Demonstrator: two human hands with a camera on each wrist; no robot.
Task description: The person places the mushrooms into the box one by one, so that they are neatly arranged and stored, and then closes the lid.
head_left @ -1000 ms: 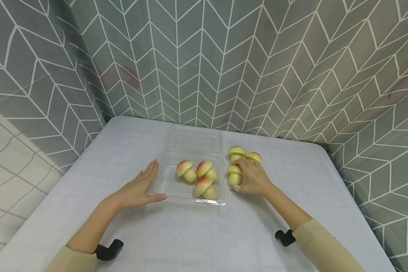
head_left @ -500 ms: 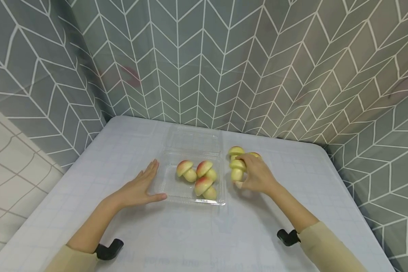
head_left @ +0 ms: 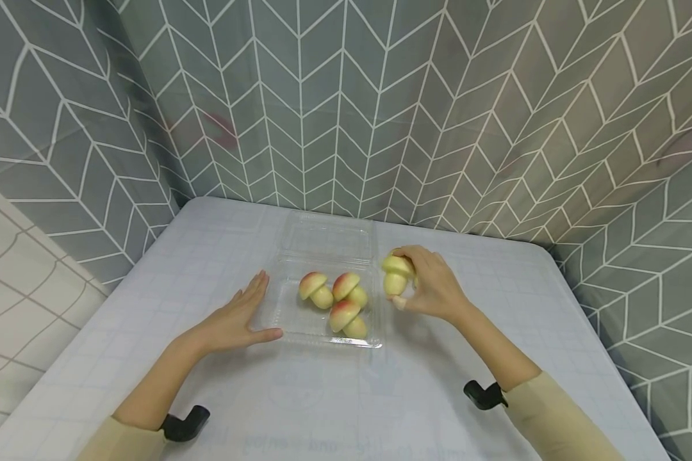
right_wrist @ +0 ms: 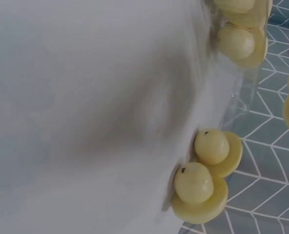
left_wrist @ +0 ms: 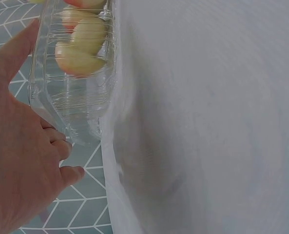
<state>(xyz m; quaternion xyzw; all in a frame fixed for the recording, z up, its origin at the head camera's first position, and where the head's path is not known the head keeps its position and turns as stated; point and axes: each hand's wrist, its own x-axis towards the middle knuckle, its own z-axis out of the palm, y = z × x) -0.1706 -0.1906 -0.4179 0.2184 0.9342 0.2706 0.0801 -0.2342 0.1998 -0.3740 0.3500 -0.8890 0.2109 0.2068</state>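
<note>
Lifted mushroom: Since half a second ago, a yellow mushroom-shaped piece [head_left: 395, 285] has been carried slightly leftward and farther from the wearer by the right hand [head_left: 435, 288]; it is now held aloft, just right of the clear box [head_left: 294, 323].
Right hand: The piece is grasped between the thumb and fingers, its cap shown above its stem in the head view; in the right wrist view, only a part is caught at the frame's edge.
Left hand: At the box's left side, the left hand [head_left: 239, 320] is outstretched, thumb spread toward the near corner, its fingers straight and released.
Clear box: The lid [head_left: 330, 235] is folded back toward the curtain [head_left: 346, 115]. Three pieces with red-blushed caps are held inside: a middle piece [head_left: 322, 296], a rear piece [head_left: 346, 283] and a front piece [head_left: 345, 315], the last two set along the right side.
Beside the box: Two loose pieces [right_wrist: 194, 187] are seen close together on the pale surface [head_left: 323, 390] in the right wrist view; in the head view they are largely hidden by the right hand and its load.
Wrists: Black mounts [head_left: 187, 425] are worn below beige sleeves [head_left: 128, 442].
</note>
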